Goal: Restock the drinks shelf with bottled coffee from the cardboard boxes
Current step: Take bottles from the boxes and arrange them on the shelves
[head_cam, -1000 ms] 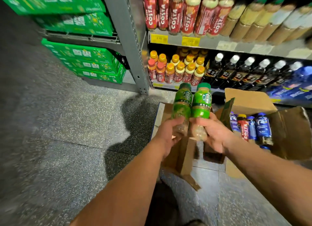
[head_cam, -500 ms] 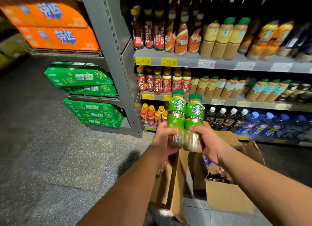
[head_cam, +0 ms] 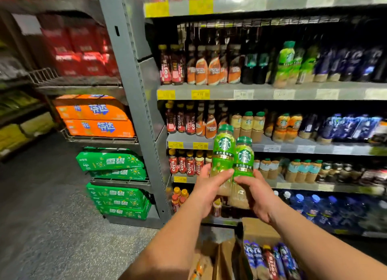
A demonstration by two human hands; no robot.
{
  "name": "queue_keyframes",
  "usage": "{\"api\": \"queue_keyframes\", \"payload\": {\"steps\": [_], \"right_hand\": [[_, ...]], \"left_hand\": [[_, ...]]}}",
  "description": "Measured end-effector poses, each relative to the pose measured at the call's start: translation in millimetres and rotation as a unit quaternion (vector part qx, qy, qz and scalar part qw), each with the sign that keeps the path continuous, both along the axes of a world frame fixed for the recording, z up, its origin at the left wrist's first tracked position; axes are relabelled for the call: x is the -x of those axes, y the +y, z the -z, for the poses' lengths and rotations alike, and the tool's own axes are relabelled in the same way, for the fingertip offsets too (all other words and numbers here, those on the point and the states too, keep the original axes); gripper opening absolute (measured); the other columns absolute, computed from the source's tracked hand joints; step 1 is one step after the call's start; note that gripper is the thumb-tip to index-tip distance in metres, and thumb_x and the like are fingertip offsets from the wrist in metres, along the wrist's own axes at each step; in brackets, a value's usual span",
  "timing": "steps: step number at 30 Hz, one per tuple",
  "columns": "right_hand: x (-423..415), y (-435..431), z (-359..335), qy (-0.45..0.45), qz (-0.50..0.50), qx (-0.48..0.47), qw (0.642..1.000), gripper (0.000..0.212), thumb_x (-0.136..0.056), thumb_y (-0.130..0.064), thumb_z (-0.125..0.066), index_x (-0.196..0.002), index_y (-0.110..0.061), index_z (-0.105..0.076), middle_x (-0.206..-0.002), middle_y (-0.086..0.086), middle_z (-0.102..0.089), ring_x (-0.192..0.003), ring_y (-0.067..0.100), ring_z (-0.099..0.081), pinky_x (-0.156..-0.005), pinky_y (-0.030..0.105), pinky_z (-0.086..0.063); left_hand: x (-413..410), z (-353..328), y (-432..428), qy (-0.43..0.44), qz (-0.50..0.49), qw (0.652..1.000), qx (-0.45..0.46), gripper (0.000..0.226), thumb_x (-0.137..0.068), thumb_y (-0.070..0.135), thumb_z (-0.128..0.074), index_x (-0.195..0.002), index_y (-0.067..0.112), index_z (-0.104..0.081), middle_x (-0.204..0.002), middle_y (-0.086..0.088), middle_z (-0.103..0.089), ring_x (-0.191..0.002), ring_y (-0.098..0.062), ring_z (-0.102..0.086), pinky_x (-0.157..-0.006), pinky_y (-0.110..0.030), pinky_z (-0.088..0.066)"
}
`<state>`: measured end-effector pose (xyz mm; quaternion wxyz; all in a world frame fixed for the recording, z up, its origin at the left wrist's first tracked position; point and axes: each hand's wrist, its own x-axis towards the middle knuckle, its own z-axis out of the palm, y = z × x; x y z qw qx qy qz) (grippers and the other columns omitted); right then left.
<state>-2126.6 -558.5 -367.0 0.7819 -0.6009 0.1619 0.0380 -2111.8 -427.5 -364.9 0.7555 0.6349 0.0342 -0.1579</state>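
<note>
Green-labelled coffee bottles stand upright, caps up: left hand [head_cam: 206, 187] grips one [head_cam: 222, 154], right hand [head_cam: 254, 194] the other [head_cam: 243, 164], before the crowded drinks shelf [head_cam: 272, 93]; cardboard boxes [head_cam: 257, 231] below.

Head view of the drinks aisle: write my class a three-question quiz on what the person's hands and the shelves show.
1. True or false: each hand holds one green-label bottle.
2. Multiple choice: the bottle in the left hand sits (A) higher than, (B) lower than, (C) level with the one in the right hand.
3. Fill in: matching green-label bottles already stand on the ___ of the fully visible shelves.

Key: 1 true: left bottle, right bottle. 2 A. 3 highest.
</note>
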Motion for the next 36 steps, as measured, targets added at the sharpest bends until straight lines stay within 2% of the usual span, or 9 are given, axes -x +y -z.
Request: {"api": "queue_keyframes", "payload": {"steps": [5,9,14,17,19,24,29,33,36], "right_hand": [[-7.9,-5.0,-31.0,-0.030,0.007,0.029,0.999,0.037,-0.084,-0.004,-0.063,-0.117,-0.016,-0.050,-0.106,0.014,-0.067,-0.090,0.029,-0.067,-0.065,0.036,-0.053],[-24.8,-5.3,-54.3,-0.049,0.021,0.049,0.997,0.042,-0.083,-0.003,-0.064,-0.119,-0.015,-0.048,-0.104,0.013,-0.066,-0.087,0.027,-0.066,-0.066,0.038,-0.054],[-58.1,-2.9,-84.7,-0.075,0.034,0.050,0.995,0.045,-0.082,-0.004,-0.066,-0.120,-0.016,-0.046,-0.107,0.016,-0.065,-0.086,0.029,-0.067,-0.061,0.035,-0.053],[-87.5,-1.1,-102.4,-0.083,0.054,0.063,0.993,0.052,-0.076,-0.006,-0.070,-0.122,-0.013,-0.047,-0.108,0.015,-0.066,-0.090,0.029,-0.067,-0.067,0.037,-0.054],[-108.7,-0.5,-116.1,-0.087,0.063,0.072,0.992,0.054,-0.074,-0.007,-0.072,-0.123,-0.013,-0.049,-0.107,0.015,-0.067,-0.093,0.030,-0.068,-0.074,0.041,-0.056],[-156.2,-9.8,-152.4,-0.106,0.103,0.073,0.986,0.042,-0.079,-0.003,-0.067,-0.117,-0.011,-0.052,-0.104,0.016,-0.068,-0.092,0.032,-0.068,-0.080,0.049,-0.056],[-174.7,-43.8,-171.3,-0.119,0.135,0.078,0.981,0.031,-0.079,-0.002,-0.066,-0.109,-0.012,-0.060,-0.096,0.015,-0.071,-0.084,0.031,-0.068,-0.072,0.043,-0.058],[-176.9,-83.2,-176.3,-0.126,0.153,0.086,0.976,0.040,-0.072,-0.007,-0.071,-0.110,-0.012,-0.062,-0.098,0.014,-0.072,-0.091,0.034,-0.069,-0.083,0.053,-0.055],[-179.1,-121.3,-180.4,-0.136,0.149,0.105,0.974,0.063,-0.047,-0.025,-0.077,-0.108,-0.015,-0.065,-0.098,0.009,-0.074,-0.091,0.030,-0.070,-0.084,0.055,-0.055]], "left_hand": [[-13.0,-26.0,-3.9,-0.035,0.002,0.999,-0.027,0.098,-0.044,0.060,-0.084,-0.129,0.029,-0.047,-0.119,0.001,-0.065,-0.108,-0.020,-0.062,-0.098,-0.047,-0.047],[-28.6,-51.0,-4.2,-0.056,0.021,0.998,0.006,0.061,-0.069,0.041,-0.080,-0.122,0.028,-0.051,-0.113,0.001,-0.068,-0.103,-0.019,-0.065,-0.092,-0.044,-0.051],[-66.4,-76.7,-2.1,-0.097,0.024,0.995,0.031,0.066,-0.072,0.037,-0.079,-0.128,0.024,-0.046,-0.114,-0.002,-0.067,-0.103,-0.021,-0.065,-0.093,-0.045,-0.051],[-96.2,-94.9,-2.1,-0.116,0.021,0.993,0.021,0.099,-0.050,0.058,-0.082,-0.135,0.026,-0.042,-0.122,0.000,-0.064,-0.109,-0.021,-0.062,-0.098,-0.047,-0.047],[-120.2,-108.9,-2.7,-0.130,0.025,0.991,0.021,0.101,-0.044,0.061,-0.080,-0.132,0.027,-0.044,-0.120,0.002,-0.065,-0.110,-0.019,-0.062,-0.100,-0.048,-0.046],[-181.8,-139.9,-13.5,-0.146,0.079,0.986,0.030,0.045,-0.074,0.043,-0.076,-0.111,0.037,-0.052,-0.108,0.006,-0.068,-0.104,-0.017,-0.063,-0.096,-0.041,-0.047],[-205.1,-154.8,-52.5,-0.162,0.097,0.981,0.036,0.094,-0.051,0.064,-0.078,-0.133,0.032,-0.042,-0.122,0.005,-0.064,-0.111,-0.017,-0.061,-0.102,-0.047,-0.044],[-211.3,-159.5,-94.3,-0.187,0.104,0.976,0.034,0.069,-0.069,0.049,-0.076,-0.127,0.027,-0.048,-0.114,0.003,-0.068,-0.105,-0.016,-0.065,-0.098,-0.043,-0.048],[-206.1,-166.0,-129.0,-0.210,0.082,0.974,0.017,0.048,-0.084,0.034,-0.070,-0.126,0.022,-0.050,-0.113,0.001,-0.067,-0.102,-0.013,-0.064,-0.091,-0.030,-0.050]]}}
